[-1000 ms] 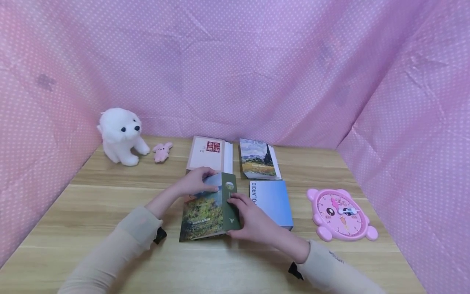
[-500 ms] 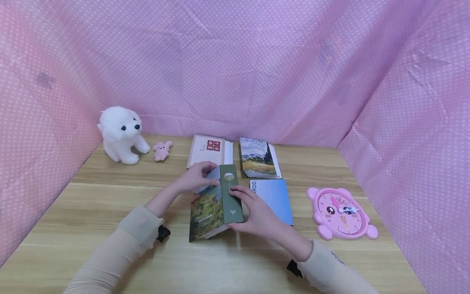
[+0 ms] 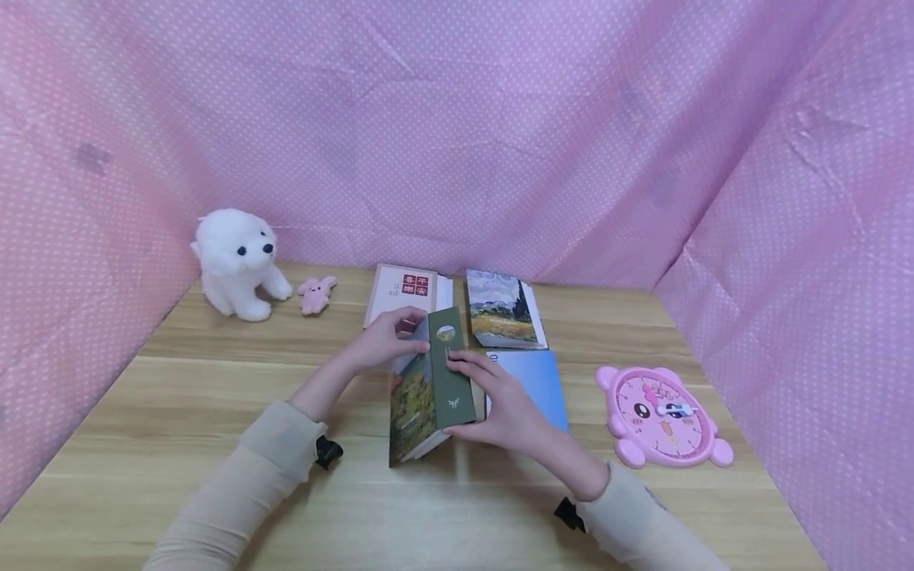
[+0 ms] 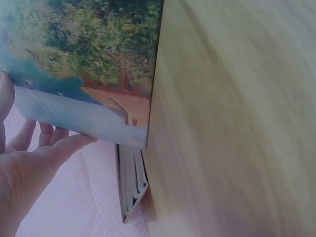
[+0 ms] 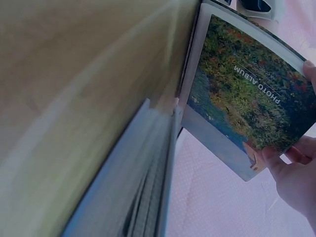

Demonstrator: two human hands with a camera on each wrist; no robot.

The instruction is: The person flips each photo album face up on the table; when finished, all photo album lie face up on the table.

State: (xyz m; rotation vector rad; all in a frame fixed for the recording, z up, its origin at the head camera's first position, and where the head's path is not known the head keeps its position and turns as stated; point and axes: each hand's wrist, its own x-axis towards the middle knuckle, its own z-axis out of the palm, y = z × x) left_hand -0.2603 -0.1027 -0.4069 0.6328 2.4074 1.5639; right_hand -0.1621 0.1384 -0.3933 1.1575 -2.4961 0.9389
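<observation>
A photo album [image 3: 412, 400] with a painted landscape cover and a dark green spine [image 3: 450, 373] is tilted up in front of me, its spine uppermost. My left hand [image 3: 385, 341] grips its far end, thumb near the spine. At the near end my right hand [image 3: 507, 408] holds it, with fingers lying over the spine and the thumb at the lower corner. Lettering reading "PHOTO ALBUM" shows in the right wrist view on the cover [image 5: 247, 89]. In the left wrist view, the left thumb and fingers hold the album's edge.
Behind the album lie a cream book [image 3: 401, 289] with red squares and a painted-cover book [image 3: 503, 309]. A blue book [image 3: 531, 385] sits right of it. A pink clock [image 3: 666, 416] lies farther right. A white plush dog [image 3: 239, 262] and small pink toy [image 3: 316, 295] stand at back left.
Both hands have tipped the album up from a flatter position, raising its spine. It has shifted slightly right and away, covering more of the blue book's left side.
</observation>
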